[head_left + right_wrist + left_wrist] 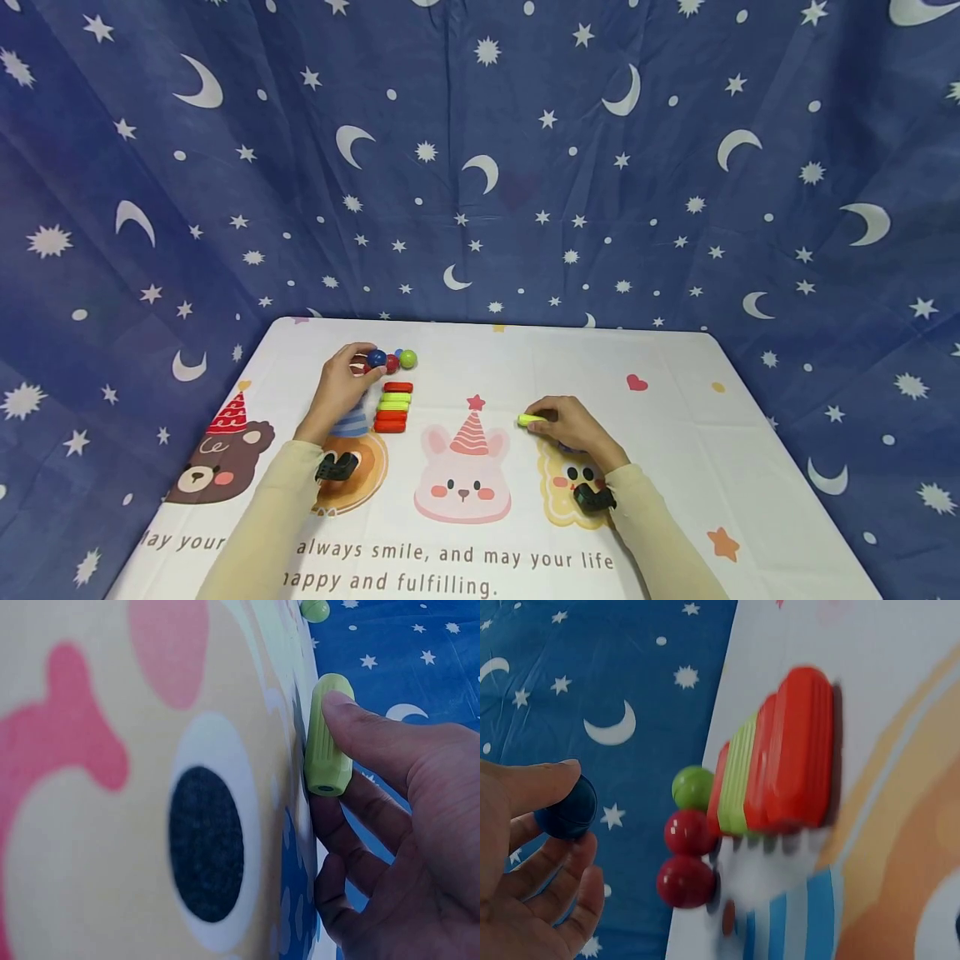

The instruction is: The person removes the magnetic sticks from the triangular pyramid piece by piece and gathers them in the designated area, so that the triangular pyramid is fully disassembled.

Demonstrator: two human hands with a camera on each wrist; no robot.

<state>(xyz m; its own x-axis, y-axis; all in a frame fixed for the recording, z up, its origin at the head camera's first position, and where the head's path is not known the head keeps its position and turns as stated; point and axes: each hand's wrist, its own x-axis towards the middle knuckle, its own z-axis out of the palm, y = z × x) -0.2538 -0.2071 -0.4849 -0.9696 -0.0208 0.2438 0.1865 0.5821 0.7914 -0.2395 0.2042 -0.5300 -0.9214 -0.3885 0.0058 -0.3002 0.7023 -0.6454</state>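
Note:
My left hand (347, 385) pinches a dark blue ball (568, 810) between thumb and fingers at the back left of the table. Close by lie two red balls (686, 881) and a green ball (408, 359), with a lighter blue ball (399, 352) partly hidden behind them. Toward me from the balls, several red and yellow-green ridged bars (392, 416) lie side by side in a row. Right of the printed rabbit, my right hand (572, 425) grips a yellow-green ridged bar (328, 739), its thumb on one side and fingers on the other, close over the tabletop.
A white cloth (540, 550) printed with cartoon animals and lettering covers the table. Behind it hangs a blue curtain (517, 275) with moons and stars, close to the table's back edge. A black wrist mount (337, 467) sits on each sleeve.

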